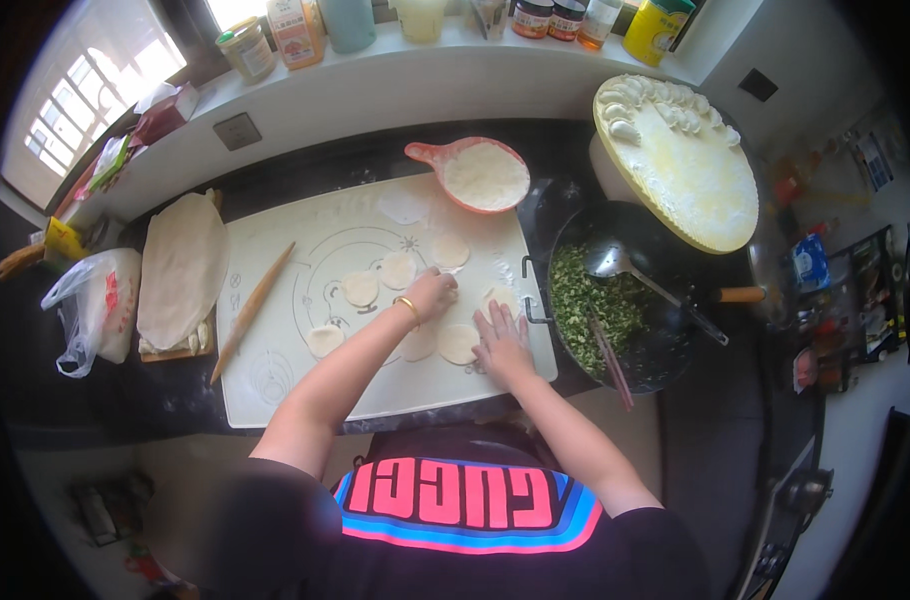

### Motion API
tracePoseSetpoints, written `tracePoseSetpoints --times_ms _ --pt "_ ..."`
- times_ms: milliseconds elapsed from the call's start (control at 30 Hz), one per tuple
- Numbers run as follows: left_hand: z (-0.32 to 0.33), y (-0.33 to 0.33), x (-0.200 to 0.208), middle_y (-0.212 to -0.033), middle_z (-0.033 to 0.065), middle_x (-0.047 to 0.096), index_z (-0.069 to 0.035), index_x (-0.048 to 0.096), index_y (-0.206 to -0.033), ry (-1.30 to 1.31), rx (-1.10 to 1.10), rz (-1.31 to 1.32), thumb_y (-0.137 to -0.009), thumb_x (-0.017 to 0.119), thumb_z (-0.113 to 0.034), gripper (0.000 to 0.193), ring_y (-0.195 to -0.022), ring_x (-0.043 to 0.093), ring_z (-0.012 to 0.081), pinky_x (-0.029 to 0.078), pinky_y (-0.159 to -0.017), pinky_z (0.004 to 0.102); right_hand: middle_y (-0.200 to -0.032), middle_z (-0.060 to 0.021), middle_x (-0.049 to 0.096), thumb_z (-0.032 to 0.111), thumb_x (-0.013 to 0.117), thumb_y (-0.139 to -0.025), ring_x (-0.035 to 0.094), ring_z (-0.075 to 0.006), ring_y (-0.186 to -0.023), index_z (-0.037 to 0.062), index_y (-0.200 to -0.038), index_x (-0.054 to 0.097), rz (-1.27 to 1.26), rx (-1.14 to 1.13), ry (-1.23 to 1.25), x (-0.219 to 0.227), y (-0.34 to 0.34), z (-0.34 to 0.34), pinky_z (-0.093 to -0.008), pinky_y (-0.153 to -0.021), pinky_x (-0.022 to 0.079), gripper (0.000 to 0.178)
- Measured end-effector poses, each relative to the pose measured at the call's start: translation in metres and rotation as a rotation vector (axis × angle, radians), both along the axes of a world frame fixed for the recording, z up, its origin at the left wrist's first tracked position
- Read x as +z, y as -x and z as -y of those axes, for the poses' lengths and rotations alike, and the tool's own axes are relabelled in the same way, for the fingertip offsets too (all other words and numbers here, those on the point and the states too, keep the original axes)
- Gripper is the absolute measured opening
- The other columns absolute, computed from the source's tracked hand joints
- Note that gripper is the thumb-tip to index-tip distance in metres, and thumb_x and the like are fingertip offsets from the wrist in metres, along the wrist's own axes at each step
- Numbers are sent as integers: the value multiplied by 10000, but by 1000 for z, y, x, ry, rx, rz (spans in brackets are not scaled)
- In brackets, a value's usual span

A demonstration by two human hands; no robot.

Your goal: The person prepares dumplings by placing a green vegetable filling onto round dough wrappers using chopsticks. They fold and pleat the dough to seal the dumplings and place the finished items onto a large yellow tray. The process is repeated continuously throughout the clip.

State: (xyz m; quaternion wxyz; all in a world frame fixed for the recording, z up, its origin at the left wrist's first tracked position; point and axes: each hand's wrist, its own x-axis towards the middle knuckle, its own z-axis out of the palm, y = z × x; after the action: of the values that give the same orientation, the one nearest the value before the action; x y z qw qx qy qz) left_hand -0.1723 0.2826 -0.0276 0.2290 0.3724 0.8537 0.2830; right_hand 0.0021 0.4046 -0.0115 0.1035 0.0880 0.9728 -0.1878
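Note:
Round dough wrappers lie spread over a white dough mat. My left hand, with a gold bangle at the wrist, has its fingers curled at the near edge of one wrapper; its fingertips are partly hidden. My right hand lies with fingers spread over another wrapper, which it partly covers. Just left of that hand is a wrapper, and under my left forearm another is partly hidden. More wrappers lie left of my left hand. A tapered wooden rolling pin rests on the mat's left side.
A red ladle-shaped scoop of flour sits at the mat's far edge. On the right stands a dark wok with chopped green filling, a metal spoon and chopsticks. Behind it, a floured round tray bears dumplings. Left lies a dough sheet.

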Motion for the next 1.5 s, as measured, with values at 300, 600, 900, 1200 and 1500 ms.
tracePoseSetpoints --times_ms 300,600,900,1200,1500 --pt "1 3 5 -884 141 539 -63 589 -938 -281 181 -121 -633 713 -171 346 -872 523 310 435 -771 375 -1438 -149 126 331 493 -836 103 -301 -1332 95 -1364 237 -46 -55 75 2 11 0 -516 -1046 100 632" --pt "25 -71 -9 -904 164 534 -49 491 -1018 -146 109 -131 -571 735 -122 515 -895 516 320 426 -812 370 -1408 -164 204 226 515 -821 166 -301 -1317 23 -1340 242 -165 25 73 -8 -1 22 -481 -1056 114 620" --pt "19 -56 28 -789 143 598 -35 622 -786 -49 65 123 -603 695 -150 228 -778 579 282 460 -752 342 -896 -146 617 81 564 -781 584 -274 -855 21 -947 616 -609 -133 258 120 -21 -52 -343 -757 462 185" --pt "20 -64 45 -1064 76 568 -25 471 -1165 -842 305 1253 -821 590 -124 376 -976 559 180 469 -821 319 -931 -88 547 18 516 -754 563 -274 -846 135 -1044 588 -167 246 -78 115 -78 -158 -341 -718 468 321" --pt "-9 -93 72 -1076 143 566 -30 495 -1097 -1037 464 1375 -872 518 -243 311 -1001 553 255 459 -850 373 -858 -108 533 64 628 -595 560 -273 -756 45 -723 537 -429 547 41 107 -83 -180 -345 -642 480 158"
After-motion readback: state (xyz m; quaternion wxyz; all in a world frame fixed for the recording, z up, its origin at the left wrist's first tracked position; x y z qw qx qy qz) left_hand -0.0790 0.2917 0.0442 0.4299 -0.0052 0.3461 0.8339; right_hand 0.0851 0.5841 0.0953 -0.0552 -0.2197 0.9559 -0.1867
